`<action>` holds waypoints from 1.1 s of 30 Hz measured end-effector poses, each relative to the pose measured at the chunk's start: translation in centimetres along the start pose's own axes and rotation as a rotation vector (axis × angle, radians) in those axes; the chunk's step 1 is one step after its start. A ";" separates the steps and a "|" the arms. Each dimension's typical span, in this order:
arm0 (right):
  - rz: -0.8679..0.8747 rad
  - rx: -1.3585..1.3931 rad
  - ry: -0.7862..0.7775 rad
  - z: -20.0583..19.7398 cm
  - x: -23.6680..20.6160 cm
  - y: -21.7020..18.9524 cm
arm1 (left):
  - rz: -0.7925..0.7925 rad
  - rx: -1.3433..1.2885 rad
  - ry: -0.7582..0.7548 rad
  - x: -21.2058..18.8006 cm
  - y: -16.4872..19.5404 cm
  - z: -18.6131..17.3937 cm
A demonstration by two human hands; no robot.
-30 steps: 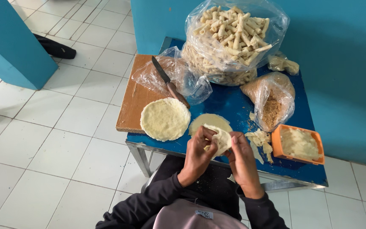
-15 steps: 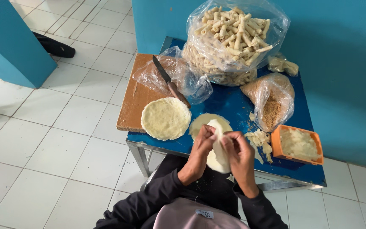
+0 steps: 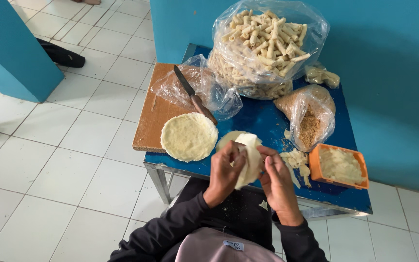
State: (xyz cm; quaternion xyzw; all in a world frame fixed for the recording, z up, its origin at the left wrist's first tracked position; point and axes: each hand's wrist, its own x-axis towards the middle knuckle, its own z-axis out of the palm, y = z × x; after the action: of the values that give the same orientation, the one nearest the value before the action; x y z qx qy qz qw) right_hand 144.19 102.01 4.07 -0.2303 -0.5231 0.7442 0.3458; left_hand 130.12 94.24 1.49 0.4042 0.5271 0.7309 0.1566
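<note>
**Two hands folding a thin dough sheet over a small blue table**

We look down from above at a small blue table (image 3: 263, 121) on a white tiled floor (image 3: 64, 160). Both our hands hold one pale dough sheet (image 3: 249, 160) just above the table's near edge. Our left hand (image 3: 225, 172) grips its left side, fingers curled and pinching the sheet; our right hand (image 3: 276, 177) pinches the right side the same way. The hands and sheet hide part of a second flat round (image 3: 229, 138) lying on the table behind them.

To the left, one stack of round dough sheets (image 3: 188, 136) rests on one wooden cutting board (image 3: 153, 116). One knife (image 3: 194, 95) lies across a crumpled clear bag (image 3: 200, 90). At the back stands one large clear bag of pale rolled sticks (image 3: 263, 46). On the right we see one bag of brown crumbs (image 3: 309, 116), one orange tub (image 3: 341, 167) of pale filling, and loose dough scraps (image 3: 294, 159) beside it. A dark shoe (image 3: 64, 54) lies on the floor, far left.
</note>
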 end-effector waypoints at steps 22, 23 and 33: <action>-0.504 -0.729 0.120 -2.7 2.6 -2.5 | -0.096 0.194 -0.061 2.0 0.6 -3.1; -0.481 -0.674 0.120 -3.2 2.5 -3.1 | -0.114 0.107 -0.031 2.1 0.4 -3.7; -0.237 -0.844 0.035 -2.1 1.6 -9.0 | -0.182 -0.448 0.168 2.6 2.6 -11.9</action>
State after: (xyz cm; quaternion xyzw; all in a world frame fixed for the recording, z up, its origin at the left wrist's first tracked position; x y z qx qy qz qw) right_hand 147.10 106.51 11.85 -0.3023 -0.7981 0.4164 0.3134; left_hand 120.02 87.26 3.58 0.2483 0.3973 0.8434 0.2629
